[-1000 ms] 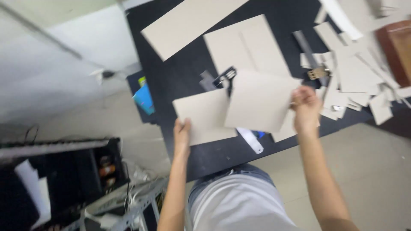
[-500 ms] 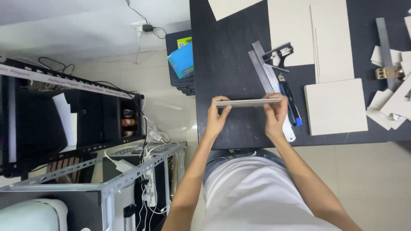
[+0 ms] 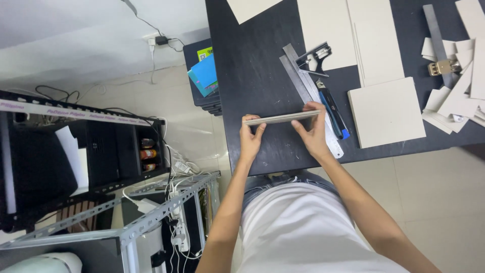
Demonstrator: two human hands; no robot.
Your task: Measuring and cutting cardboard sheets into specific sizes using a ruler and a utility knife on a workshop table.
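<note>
I hold a thin stack of grey cardboard sheets (image 3: 281, 119) on edge above the black table (image 3: 252, 65), so only the narrow edge faces me. My left hand (image 3: 250, 141) grips its left end. My right hand (image 3: 312, 132) grips its right end, fingers over the top edge. Just beyond the right hand lie a metal ruler (image 3: 303, 83), a combination square (image 3: 316, 56) and a blue utility knife (image 3: 333, 114).
A square grey board (image 3: 386, 112) and larger boards (image 3: 364, 35) lie on the table to the right, with cardboard offcuts (image 3: 459, 96) at the far right. A dark stool with blue items (image 3: 204, 76) and a metal shelf frame (image 3: 126, 222) stand on my left.
One second ago I held the sheets flat and spread apart; they are now together and turned on edge. My view has swung to look straight down.
</note>
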